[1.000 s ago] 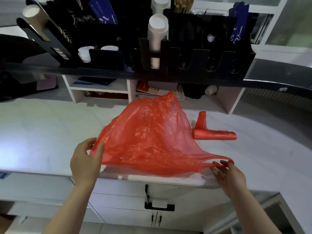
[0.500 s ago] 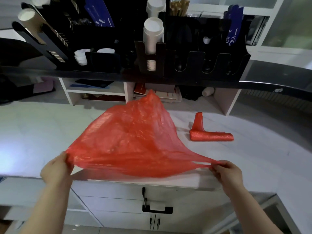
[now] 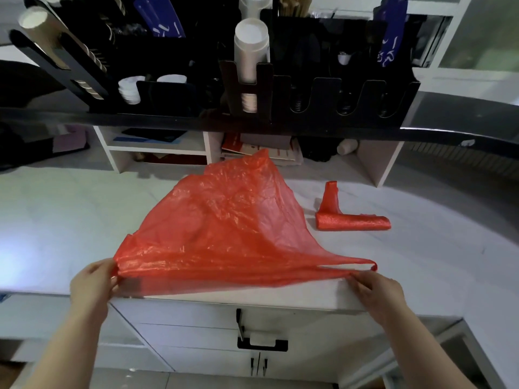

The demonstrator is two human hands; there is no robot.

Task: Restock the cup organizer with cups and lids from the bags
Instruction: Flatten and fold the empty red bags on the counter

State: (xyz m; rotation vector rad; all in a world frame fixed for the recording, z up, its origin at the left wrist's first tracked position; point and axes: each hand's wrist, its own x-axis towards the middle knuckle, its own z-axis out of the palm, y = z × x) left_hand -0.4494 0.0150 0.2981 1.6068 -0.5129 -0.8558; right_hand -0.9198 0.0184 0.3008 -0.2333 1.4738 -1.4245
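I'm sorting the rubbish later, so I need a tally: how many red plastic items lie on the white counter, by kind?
Spread-out red bag, pinched by left hand and right hand: 1
Rolled red bundle: 1
Total: 2

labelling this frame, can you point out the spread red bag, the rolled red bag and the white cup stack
spread red bag (image 3: 224, 231), head view, middle of the sheet
rolled red bag (image 3: 354, 222), head view, middle of the roll
white cup stack (image 3: 250, 49), head view, upper side wall
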